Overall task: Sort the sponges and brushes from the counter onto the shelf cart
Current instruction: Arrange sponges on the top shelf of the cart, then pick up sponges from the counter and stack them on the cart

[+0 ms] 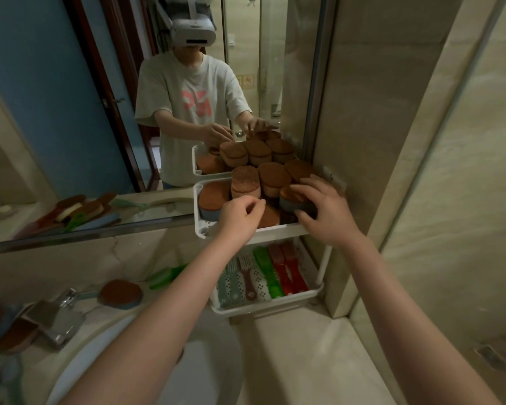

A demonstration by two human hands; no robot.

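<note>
The white shelf cart (240, 233) stands on the counter against the mirror. Its top tray holds several brown-topped, grey-based sponges in stacks (246, 181). My right hand (323, 206) grips one such sponge (294, 200) at the tray's right front. My left hand (240, 214) hovers over the tray's front middle with fingers curled, holding nothing that shows. The lower tray (263, 306) carries several brushes lying side by side: teal, brown, green (268, 271) and red (288, 271).
On the counter at left lie a brown sponge (120, 293), a green brush (165, 277) and more sponges (9, 328) beside a chrome tap (57, 317). The white basin (146, 372) is below my arms. A mirror is behind and a marble wall at right.
</note>
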